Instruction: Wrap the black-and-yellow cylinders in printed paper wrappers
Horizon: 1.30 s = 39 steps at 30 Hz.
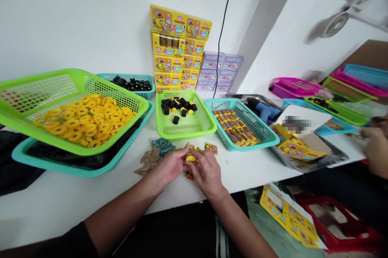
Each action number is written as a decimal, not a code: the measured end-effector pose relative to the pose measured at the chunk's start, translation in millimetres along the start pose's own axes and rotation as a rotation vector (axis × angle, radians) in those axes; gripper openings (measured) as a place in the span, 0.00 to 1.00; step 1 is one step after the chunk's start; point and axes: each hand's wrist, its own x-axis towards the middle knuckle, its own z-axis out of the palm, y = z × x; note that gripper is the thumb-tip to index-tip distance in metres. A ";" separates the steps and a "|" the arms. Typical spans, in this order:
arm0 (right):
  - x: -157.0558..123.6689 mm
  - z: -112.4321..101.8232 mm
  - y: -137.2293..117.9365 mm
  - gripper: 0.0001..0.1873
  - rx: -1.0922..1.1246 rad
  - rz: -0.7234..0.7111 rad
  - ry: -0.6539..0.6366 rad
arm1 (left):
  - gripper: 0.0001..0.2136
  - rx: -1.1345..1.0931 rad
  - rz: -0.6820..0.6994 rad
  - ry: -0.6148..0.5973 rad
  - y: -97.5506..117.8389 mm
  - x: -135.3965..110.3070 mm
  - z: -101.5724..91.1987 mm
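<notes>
Between the fingertips of both hands is a small yellow cup with a printed wrapper (pixel 190 157). My left hand (pixel 174 163) pinches it from the left, and my right hand (pixel 209 171) closes on it from the other side, partly covering it. Small printed yellow labels (pixel 211 148) lie on the table just beyond my right fingers, and another printed piece shows beneath the hands. To the left of my left hand are tan finger cots or cloth scraps (pixel 150 160) and a crumpled blue patterned cloth (pixel 163 146).
A green basket of yellow rings (pixel 87 118) rests on a teal basket (pixel 69 169). Ahead stand a green basket (pixel 197 128) with black-and-yellow cups and a teal basket (pixel 263 144) with wrapped cups. Yellow boxes (pixel 178 62) are stacked behind. At right are a blue glue gun (pixel 265 109) and another person's hand (pixel 376 144).
</notes>
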 end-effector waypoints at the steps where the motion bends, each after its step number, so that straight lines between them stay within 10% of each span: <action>1: -0.3 -0.1 0.2 0.17 0.038 0.029 0.023 | 0.07 -0.009 0.000 -0.002 0.0 -0.4 0.4; 13: -1.4 4.2 4.3 0.14 0.215 0.072 0.103 | 0.05 -0.032 -0.038 0.041 0.9 -1.1 -0.4; 21: 3.2 -5.6 8.4 0.13 -0.089 -0.138 -0.019 | 0.05 0.006 -0.005 0.058 -1.3 -0.2 -1.3; 39: -2.1 6.0 7.4 0.11 0.200 0.049 0.151 | 0.05 -0.009 -0.022 0.068 -3.8 -1.1 -0.9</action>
